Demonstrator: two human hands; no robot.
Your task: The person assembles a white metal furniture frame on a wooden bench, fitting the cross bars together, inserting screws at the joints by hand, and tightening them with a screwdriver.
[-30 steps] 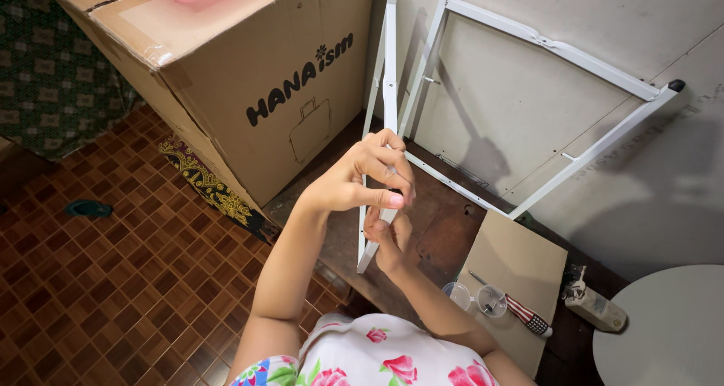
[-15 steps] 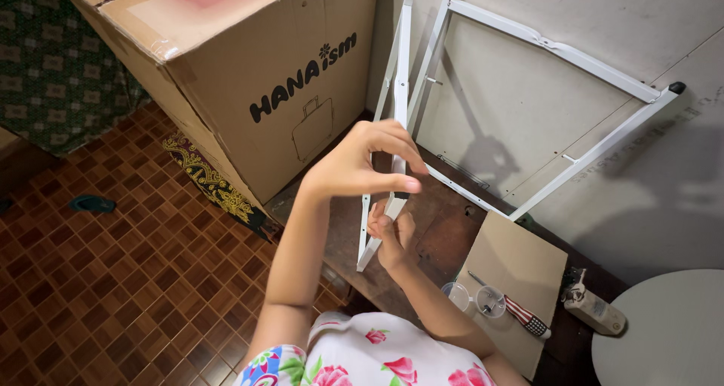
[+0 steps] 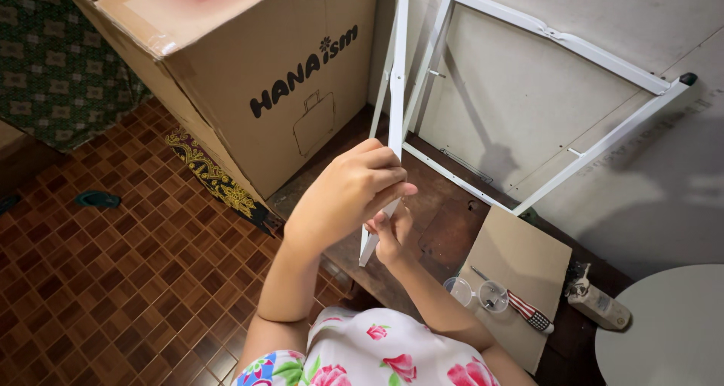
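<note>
Left hand [image 3: 354,193] shifted slightly up white metal bar [image 3: 395,92], gripping it; right hand [image 3: 391,233] grips bar below, beside cardboard box [image 3: 249,76].

The thin bar [image 3: 395,92] looks like smooth white painted metal. The big box [image 3: 249,69] is dull brown cardboard. The floor [image 3: 113,280] has shiny brown tiles. The little cups [image 3: 475,292] are clear plastic.

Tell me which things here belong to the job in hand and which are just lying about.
In hand: white metal bar, gripped by left hand and right hand; white metal frame; screwdriver; small clear cups.
Lying about: cardboard box; patterned cloth; round white tabletop.
</note>
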